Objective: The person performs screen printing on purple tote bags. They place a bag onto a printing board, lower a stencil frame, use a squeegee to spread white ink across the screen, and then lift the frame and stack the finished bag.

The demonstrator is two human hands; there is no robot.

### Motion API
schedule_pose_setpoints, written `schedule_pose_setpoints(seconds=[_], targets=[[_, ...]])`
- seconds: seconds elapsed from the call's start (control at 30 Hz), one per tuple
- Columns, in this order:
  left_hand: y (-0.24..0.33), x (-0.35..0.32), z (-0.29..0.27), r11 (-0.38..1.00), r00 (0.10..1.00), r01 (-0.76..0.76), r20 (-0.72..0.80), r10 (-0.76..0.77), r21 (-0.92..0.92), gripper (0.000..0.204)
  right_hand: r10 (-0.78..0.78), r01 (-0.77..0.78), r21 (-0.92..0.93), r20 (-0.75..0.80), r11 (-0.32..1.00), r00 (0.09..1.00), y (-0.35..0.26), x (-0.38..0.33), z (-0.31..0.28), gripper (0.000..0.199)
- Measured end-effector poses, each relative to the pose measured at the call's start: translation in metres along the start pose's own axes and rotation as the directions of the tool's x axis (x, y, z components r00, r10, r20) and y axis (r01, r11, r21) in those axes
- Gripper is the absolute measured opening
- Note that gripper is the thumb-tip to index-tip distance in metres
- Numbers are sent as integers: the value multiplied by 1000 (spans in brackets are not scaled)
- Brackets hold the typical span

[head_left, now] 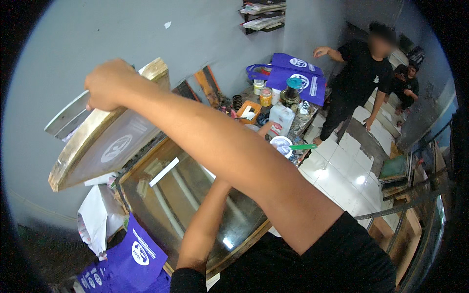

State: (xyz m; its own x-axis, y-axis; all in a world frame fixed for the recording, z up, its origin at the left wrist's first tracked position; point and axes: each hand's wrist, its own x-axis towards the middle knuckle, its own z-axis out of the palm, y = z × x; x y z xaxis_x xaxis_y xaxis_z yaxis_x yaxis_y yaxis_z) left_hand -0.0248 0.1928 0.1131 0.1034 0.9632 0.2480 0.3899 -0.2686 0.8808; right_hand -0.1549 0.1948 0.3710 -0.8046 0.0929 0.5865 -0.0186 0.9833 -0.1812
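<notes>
My right hand [111,84], its arm stretched across the view to the upper left, is closed over the upper edge of a wooden screen-printing frame [73,166]. The frame is tilted up, and its pale mesh bears a round white design. A grey flat-bladed bar [68,117], perhaps a squeegee, juts out behind it beside my fingers. Below lies a glass-topped table [195,215] with a white strip [164,172] on it. My left arm passes under the right one; my left hand [266,129] shows partly beside a white plastic jug [282,118], fingers mostly hidden.
A white tub [282,145] with a green-handled tool [303,146] stands near the jug, among jars and purple bags [298,73]. More purple bags [137,249] lie at lower left. One person [364,68] stands at right; another [406,85] sits farther back.
</notes>
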Motion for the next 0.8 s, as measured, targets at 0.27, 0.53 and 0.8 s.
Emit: schedule_pose_setpoints(seconds=[0.27,0.53,0.8], targets=[[6,-281,-43,821,652,492,-502,-569,-291,47,-35,35,-13,-32,999,999,-2,28,27,37],[26,-465,-20,565,81,816,-943,-323,-123,31,-52,63,72,-152,995,987,9,24,-3,42],[39,-480,-25,468,365,841,-923,-121,271,18,-84,96,59,-170,994,982,34,48,10,40]])
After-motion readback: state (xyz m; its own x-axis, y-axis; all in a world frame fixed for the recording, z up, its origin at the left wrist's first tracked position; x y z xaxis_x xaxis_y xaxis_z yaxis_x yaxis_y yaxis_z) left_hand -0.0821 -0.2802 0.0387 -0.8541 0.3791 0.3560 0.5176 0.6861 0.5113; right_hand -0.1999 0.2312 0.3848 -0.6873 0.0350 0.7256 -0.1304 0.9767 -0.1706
